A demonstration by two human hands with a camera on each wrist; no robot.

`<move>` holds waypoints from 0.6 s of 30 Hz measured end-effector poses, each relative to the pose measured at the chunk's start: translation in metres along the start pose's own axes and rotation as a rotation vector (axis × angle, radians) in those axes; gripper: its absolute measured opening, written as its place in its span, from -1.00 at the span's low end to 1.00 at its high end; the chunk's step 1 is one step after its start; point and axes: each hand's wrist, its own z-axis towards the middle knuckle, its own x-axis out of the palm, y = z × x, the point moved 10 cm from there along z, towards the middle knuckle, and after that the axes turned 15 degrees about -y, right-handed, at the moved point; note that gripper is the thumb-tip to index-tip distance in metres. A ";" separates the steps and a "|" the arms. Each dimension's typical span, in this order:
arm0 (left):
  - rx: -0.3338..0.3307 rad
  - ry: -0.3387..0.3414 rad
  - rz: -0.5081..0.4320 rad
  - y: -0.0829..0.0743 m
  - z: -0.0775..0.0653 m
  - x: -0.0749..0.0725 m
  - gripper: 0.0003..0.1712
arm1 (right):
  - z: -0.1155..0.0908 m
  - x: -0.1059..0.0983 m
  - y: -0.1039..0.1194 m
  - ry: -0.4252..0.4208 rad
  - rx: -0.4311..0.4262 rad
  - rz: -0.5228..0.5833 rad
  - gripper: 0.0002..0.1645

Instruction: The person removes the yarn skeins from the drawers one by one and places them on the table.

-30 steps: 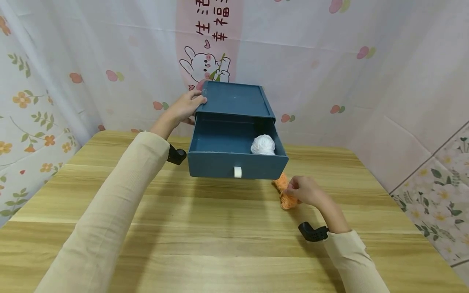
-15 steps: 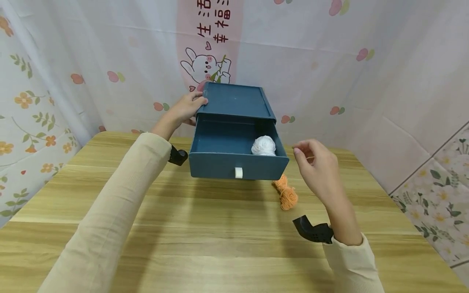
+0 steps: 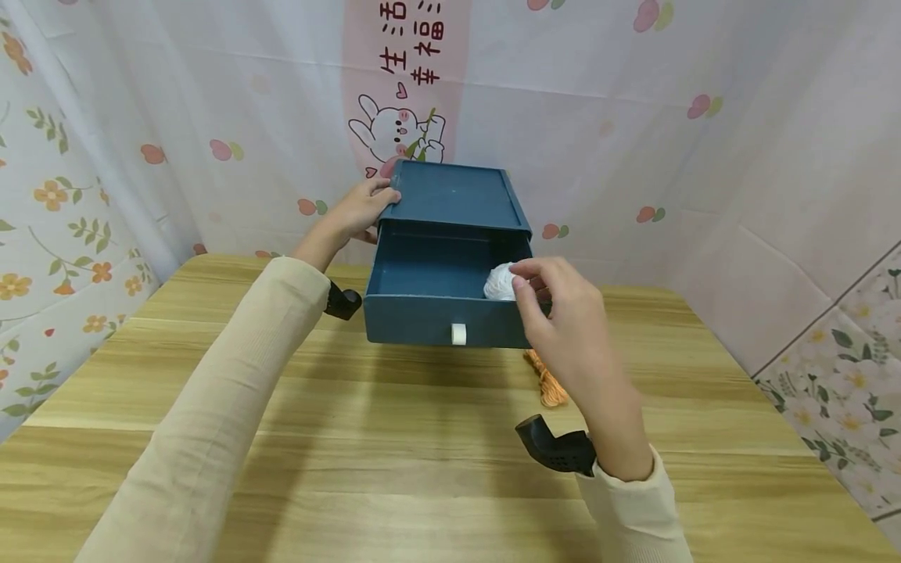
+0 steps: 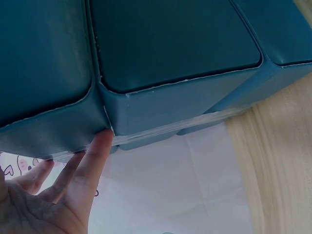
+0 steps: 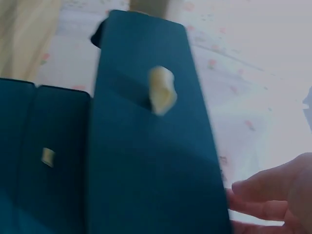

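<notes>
A dark blue drawer cabinet (image 3: 454, 195) stands at the back of the table with its top drawer (image 3: 415, 319) pulled out. In that drawer's right front corner sits a ball of white yarn (image 3: 498, 283). My right hand (image 3: 566, 313) is over this corner, thumb and fingers apart and loosely bent, fingertips right at the yarn. It overlaps the drawer's edge in the head view. My left hand (image 3: 355, 209) rests against the cabinet's left side; its extended fingers (image 4: 87, 178) touch the casing in the left wrist view. A bundle of orange yarn (image 3: 547, 383) lies on the table, partly hidden by my right hand.
The open drawer's front bears a white knob (image 5: 162, 90). Beneath it, a closed drawer (image 5: 58, 126) has a smaller white knob. A patterned curtain (image 3: 281, 117) hangs right behind the cabinet. The wooden table (image 3: 422, 469) spreads out in front.
My right hand has left the orange yarn, risen, and moved left to the white yarn in the drawer. The orange yarn stays on the table. My left hand keeps its place.
</notes>
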 end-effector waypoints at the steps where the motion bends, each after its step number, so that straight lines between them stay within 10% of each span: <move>1: 0.000 -0.001 0.001 0.000 0.000 0.000 -0.31 | -0.001 0.006 0.001 0.024 -0.011 -0.022 -0.70; 18: -0.001 -0.002 0.002 -0.002 -0.002 0.000 -0.31 | 0.000 0.036 0.007 0.167 -0.104 -0.354 -0.31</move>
